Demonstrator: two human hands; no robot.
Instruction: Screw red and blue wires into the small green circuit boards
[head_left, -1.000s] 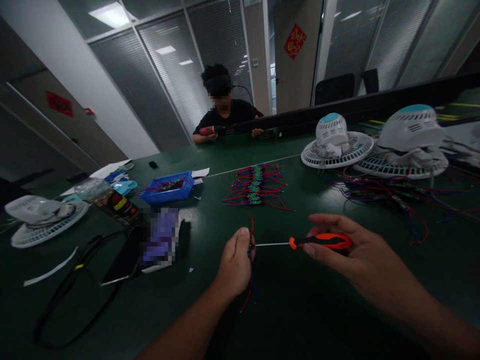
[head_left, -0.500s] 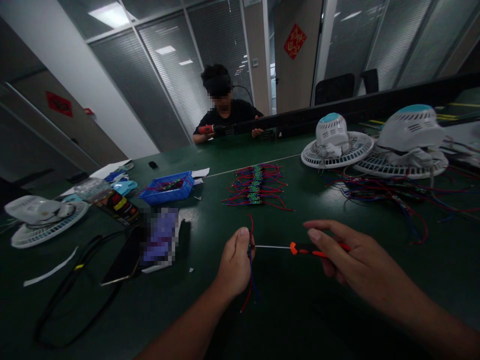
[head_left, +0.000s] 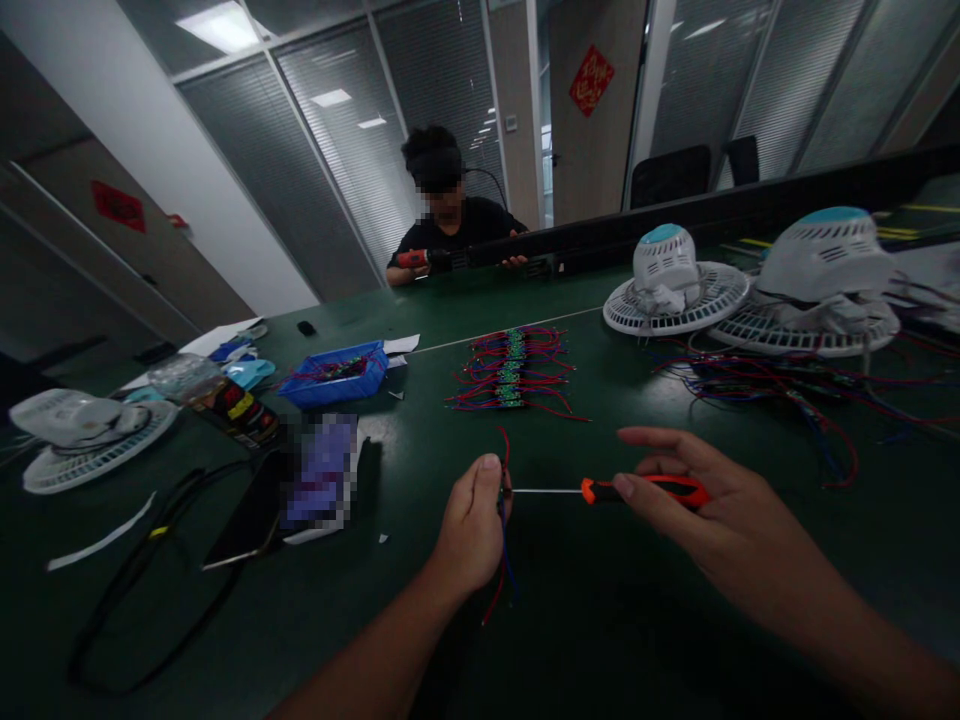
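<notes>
Far left of the tabletop (head_left: 420, 440): white fan part (head_left: 90, 420), then a bottle (head_left: 244, 412), lying tilted. Blue bin (head_left: 300, 395) next, set in from the far edge, wired boards inside.

Left hand (head_left: 471, 525), well in from the far edge: thumb and fingers pinched on a wired board (head_left: 505, 545), mostly hidden behind them; leads stick out above and below. Looks very light; leads likely floppy, board stiff, solder joints probably fragile. Best hold: by the board's edges, not tugging wires. Beyond it, nearer the far edge, a row of boards (head_left: 512, 370), leads splayed both sides.

Screwdriver (head_left: 600, 491), right of the wired board: shaft points left at it, exact tip contact can't be made out. Should be light, rigid; handle looks grippy, thin shaft likely slick, so take it by the handle.

Right hand (head_left: 720, 530): loosely holding the handle, thumb on it, index finger raised. Further right, toward the far edge: loose wire bundle (head_left: 780, 385), white fans (head_left: 664, 265) behind.
</notes>
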